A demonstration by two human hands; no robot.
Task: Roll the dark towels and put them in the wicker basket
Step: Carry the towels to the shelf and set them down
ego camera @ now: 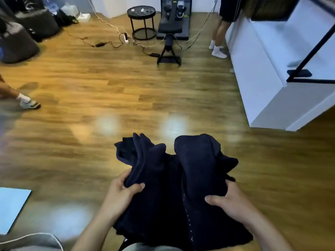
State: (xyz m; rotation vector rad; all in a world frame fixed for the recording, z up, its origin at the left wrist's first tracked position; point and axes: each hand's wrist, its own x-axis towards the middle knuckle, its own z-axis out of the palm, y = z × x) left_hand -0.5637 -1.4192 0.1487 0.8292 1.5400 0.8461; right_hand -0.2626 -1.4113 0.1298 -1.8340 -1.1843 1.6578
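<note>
A bunch of dark navy towels (172, 180) hangs in front of me above the wooden floor, crumpled and unrolled. My left hand (121, 193) grips the left fold, thumb on top and fingers under the cloth. My right hand (229, 201) grips the right fold from the side. The cloth drapes down between my forearms toward my lap. No wicker basket is in view.
Wooden floor (108, 98) stretches ahead. A white cabinet (262, 84) stands at right with a person's legs (218, 38) beside it. A black round side table (142, 21), a black stand and cables lie at the back. Another person's foot (30, 103) is at left. A light blue sheet (10, 207) lies at lower left.
</note>
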